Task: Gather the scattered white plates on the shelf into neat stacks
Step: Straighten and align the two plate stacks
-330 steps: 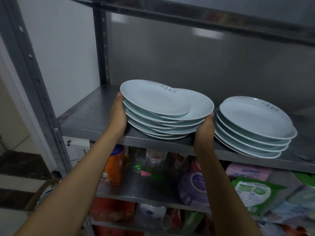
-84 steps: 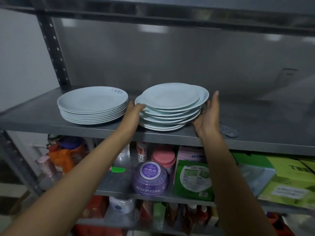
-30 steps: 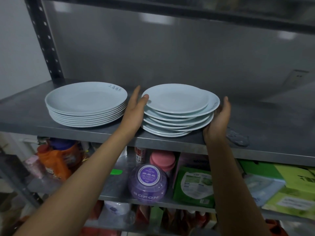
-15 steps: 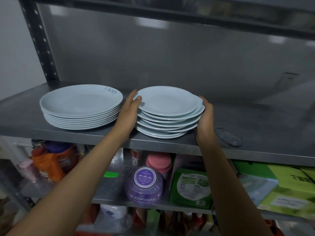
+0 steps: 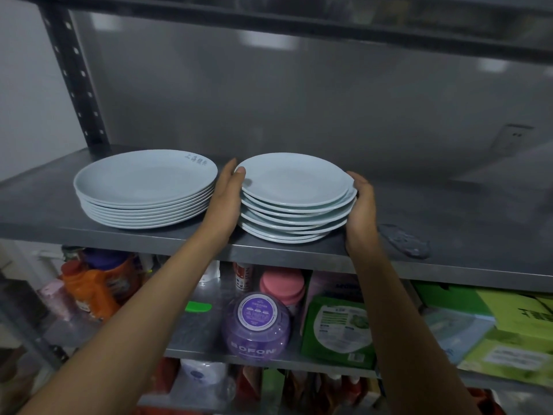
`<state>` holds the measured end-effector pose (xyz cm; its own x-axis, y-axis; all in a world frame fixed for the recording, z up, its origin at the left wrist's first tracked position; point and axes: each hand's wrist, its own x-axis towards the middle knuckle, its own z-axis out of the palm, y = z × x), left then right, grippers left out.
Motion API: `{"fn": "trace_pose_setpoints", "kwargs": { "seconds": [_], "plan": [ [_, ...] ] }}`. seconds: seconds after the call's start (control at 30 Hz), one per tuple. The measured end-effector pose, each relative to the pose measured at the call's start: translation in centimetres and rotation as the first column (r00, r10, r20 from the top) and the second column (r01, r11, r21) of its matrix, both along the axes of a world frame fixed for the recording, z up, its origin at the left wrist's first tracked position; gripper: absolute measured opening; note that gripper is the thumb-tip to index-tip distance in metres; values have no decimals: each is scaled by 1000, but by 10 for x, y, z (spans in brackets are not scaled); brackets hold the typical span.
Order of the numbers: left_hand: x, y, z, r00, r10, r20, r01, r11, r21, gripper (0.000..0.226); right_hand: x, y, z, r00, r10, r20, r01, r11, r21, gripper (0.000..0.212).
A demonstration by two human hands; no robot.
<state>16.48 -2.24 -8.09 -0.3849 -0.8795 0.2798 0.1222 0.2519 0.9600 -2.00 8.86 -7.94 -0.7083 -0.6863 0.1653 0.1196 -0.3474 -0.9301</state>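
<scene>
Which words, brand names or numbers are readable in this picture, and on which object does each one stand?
"BOFON": on the front of the purple round container on the lower shelf.
Blue characters on the far rim of the top plate of the left stack: too blurred to read.
Print on the green packet, the green boxes and the orange bottle: too small or blurred to read.

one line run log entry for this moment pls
phase: squaring right stack | left hand, right hand: pressing its sides | left stack: neat, untouched | shelf
</scene>
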Motion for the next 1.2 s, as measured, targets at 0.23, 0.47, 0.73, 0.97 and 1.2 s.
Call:
{"fn": "trace_pose_setpoints", "kwargs": {
  "seconds": [0.23, 0.47, 0.73, 0.97, 1.2],
  "plan": [
    [-4, -5, 1, 999, 34, -10, -34, 998, 44, 50, -7, -7, -7, 996, -93, -12, 94, 994, 51, 49],
    [-5, -5, 1, 999, -10, 33, 8, 999, 47, 50, 9, -2, 5, 994, -86, -65, 91, 993, 72, 26],
    [-6, -7, -3, 997, 72, 40, -72, 997, 19, 49, 12, -4, 5, 986, -99, -131, 122, 975, 186, 56],
    [-5, -10, -3, 999, 42, 19, -43, 998, 56, 50, 11, -3, 1, 976, -54, -211, 96, 976, 194, 41],
    [-3, -5, 0, 998, 58, 25, -59, 997, 42, 47, 8, -5, -3, 981, -51, -189, 86, 980, 182, 43]
  ]
}}
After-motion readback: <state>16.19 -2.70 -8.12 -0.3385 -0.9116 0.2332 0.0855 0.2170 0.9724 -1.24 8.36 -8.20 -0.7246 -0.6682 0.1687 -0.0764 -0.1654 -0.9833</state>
